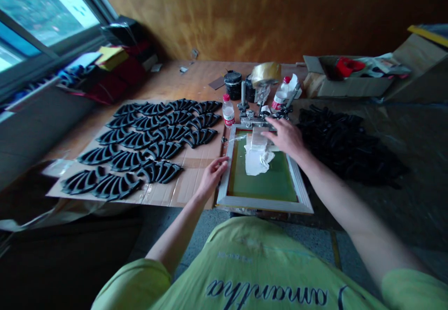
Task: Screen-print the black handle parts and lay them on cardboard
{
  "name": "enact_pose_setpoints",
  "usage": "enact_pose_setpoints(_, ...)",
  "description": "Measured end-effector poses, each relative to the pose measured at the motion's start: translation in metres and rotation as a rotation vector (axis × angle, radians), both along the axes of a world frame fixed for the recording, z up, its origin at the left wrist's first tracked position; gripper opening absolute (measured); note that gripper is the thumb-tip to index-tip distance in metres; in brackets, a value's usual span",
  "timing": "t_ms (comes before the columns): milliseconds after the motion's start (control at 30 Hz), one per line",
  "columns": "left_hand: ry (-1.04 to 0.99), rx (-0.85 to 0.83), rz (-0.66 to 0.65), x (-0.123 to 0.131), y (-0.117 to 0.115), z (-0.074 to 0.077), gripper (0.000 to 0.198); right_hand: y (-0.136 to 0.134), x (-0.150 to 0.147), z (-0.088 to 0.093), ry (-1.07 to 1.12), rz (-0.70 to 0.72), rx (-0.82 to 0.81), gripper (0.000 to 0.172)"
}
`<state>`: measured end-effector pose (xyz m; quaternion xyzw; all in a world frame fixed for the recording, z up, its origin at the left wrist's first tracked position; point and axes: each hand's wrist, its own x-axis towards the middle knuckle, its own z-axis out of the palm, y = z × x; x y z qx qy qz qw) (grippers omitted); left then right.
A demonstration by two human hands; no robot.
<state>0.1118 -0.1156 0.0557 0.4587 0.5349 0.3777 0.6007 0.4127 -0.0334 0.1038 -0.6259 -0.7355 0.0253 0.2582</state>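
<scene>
Reaching over the screen-printing frame (264, 203), your right hand (286, 136) spreads its fingers; I can't tell if they grip the pale block (258, 138) just left, at the far end. Your left hand (212, 175), loosely bent, looks empty, farther from it.

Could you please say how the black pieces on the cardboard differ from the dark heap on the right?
The black pieces lie spread in rows, while the dark heap is jumbled together. The black pieces show slatted, fan-like outlines; in the dark heap, single shapes are hard to tell. The black pieces sit left of the framed screen, the dark heap right of it. Both look black.
</scene>
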Motion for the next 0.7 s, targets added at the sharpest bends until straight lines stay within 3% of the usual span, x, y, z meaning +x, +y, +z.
enact_pose_setpoints(67, -0.031, 0.085, 0.06, 0.004, 0.01, 0.027, 0.052, 0.006, 0.04, -0.002, 0.144, -0.146, 0.081, 0.046)
enact_pose_setpoints(167, -0.11, 0.288, 0.13, 0.017, 0.038, 0.063, 0.053, -0.005, 0.078, -0.032, 0.277, -0.325, 0.018, 0.039)
enact_pose_setpoints(267, -0.145, 0.426, 0.138, 0.031, 0.075, 0.089, 0.053, -0.037, 0.062, -0.079, 0.192, -0.186, -0.216, 0.035)
enact_pose_setpoints(367, -0.167, 0.445, 0.196, 0.041, 0.093, 0.095, 0.052, -0.069, 0.018, -0.111, -0.042, 0.022, -0.258, 0.031)
enact_pose_setpoints(433, -0.195, 0.404, 0.255, 0.047, 0.083, 0.084, 0.052, -0.082, -0.008, -0.117, -0.158, 0.032, -0.271, 0.024)
enact_pose_setpoints(500, -0.187, 0.236, 0.176, 0.055, 0.053, 0.06, 0.055, -0.09, -0.029, -0.113, -0.164, -0.056, -0.334, 0.02)
enact_pose_setpoints(600, -0.115, -0.248, -0.216, 0.071, -0.007, 0.017, 0.066, -0.104, -0.057, -0.1, -0.057, -0.158, -0.328, 0.025)
enact_pose_setpoints(633, -0.142, -0.33, -0.248, 0.076, -0.024, 0.004, 0.066, -0.11, -0.066, -0.097, -0.021, -0.106, -0.288, 0.026)
enact_pose_setpoints(700, -0.189, -0.393, -0.186, 0.078, -0.043, -0.018, 0.064, -0.121, -0.076, -0.092, 0.038, 0.129, -0.206, 0.024)
